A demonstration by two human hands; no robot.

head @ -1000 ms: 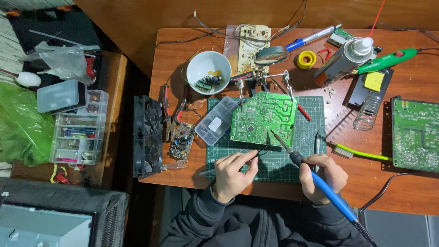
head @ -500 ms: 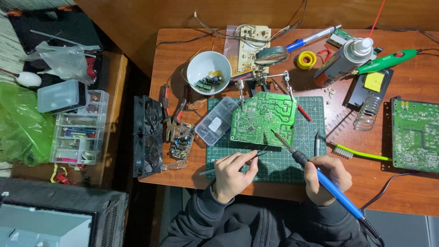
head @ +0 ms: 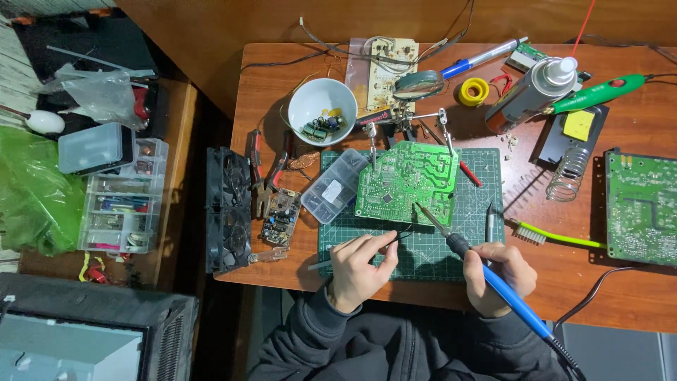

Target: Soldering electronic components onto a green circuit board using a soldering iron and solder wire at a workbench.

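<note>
Your right hand (head: 497,276): grip closed around the blue handle of a soldering iron (head: 486,274), its metal tip slanting up and left to the near edge of the green circuit board (head: 407,180).

Your left hand (head: 361,264): finger and thumb pinched on a thin strand of solder wire (head: 402,236), whose free end points right toward the iron's tip.

Circuit board: clamped in a helping-hands stand (head: 405,120), tilted over the far part of the green cutting mat (head: 416,247), at the middle of the table (head: 282,85).

On the mat, left of the board: a clear small-parts box (head: 330,186). Right of the iron: tweezers (head: 490,222).

Far left on the table: a white bowl (head: 322,100) holding small components. Far right: a spray can (head: 530,92), a yellow tape roll (head: 473,91), a green rotary tool (head: 596,93), a coiled iron stand (head: 570,173).

Right edge: a second green board (head: 640,206), with a green-handled brush (head: 557,237) near it.

Left edge: two black fans (head: 227,209), pliers (head: 264,169).
</note>
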